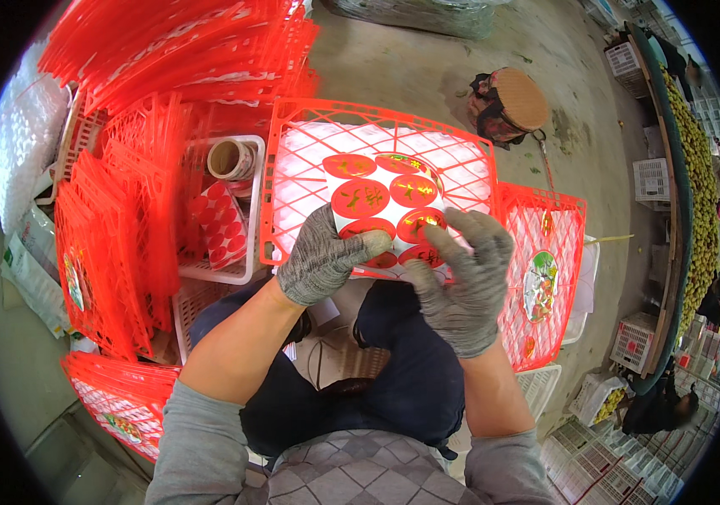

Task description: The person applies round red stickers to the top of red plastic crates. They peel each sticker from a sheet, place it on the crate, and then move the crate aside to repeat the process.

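Note:
A white sheet of red oval stickers with gold characters [361, 199] lies tilted over a red plastic lattice lid [391, 115]. My left hand [328, 255], in a grey knit glove, grips the sheet's lower left edge, thumb on top. At the sheet's right side is my right hand [467, 281], gloved the same way and slightly blurred. Its fingers are spread, with the index fingertip at a sticker; whether it pinches anything is not clear. Under the lid, white padding [296, 151] shows through the lattice.
Left stand stacked red lattice panels [101, 246] and a white basket [257, 208] holding tape rolls [231, 159] and sticker sheets [219, 224]. A red lattice panel with a label [543, 341] is at right. Beyond are a cardboard-topped stool [521, 98] and a fruit-covered table [691, 208] with people.

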The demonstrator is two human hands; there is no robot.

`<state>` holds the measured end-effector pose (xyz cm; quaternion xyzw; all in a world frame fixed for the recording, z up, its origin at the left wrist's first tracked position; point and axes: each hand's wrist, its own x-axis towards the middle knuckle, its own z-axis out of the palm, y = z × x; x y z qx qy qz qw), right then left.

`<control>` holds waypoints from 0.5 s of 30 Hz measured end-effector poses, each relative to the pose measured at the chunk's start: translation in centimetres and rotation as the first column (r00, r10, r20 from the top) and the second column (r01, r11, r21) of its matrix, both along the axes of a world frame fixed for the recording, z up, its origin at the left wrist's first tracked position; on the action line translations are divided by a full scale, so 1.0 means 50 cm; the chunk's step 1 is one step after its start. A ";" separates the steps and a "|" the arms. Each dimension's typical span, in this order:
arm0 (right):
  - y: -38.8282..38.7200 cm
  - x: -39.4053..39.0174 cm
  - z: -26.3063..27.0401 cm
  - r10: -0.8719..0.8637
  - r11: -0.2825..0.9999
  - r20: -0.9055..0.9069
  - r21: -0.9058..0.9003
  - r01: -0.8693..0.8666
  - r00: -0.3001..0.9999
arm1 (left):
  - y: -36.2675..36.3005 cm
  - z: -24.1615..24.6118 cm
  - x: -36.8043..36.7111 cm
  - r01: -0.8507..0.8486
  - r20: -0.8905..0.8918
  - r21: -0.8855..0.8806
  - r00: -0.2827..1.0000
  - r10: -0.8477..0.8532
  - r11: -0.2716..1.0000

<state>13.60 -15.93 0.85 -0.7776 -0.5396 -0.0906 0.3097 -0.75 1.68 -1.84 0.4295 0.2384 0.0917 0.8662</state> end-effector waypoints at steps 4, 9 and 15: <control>0.027 -0.008 0.006 0.064 0.998 -0.097 -0.003 -0.065 0.993 | 0.000 -0.005 0.002 0.014 0.080 0.057 0.997 -0.018 0.998; 0.019 -0.013 -0.010 0.088 0.996 -0.256 0.052 -0.077 0.963 | 0.005 -0.007 0.004 0.105 -0.027 0.230 0.995 -0.101 0.968; -0.010 -0.013 -0.014 0.038 0.999 -0.414 0.018 -0.033 0.909 | -0.008 -0.002 0.008 0.174 -0.081 0.199 0.984 -0.161 0.965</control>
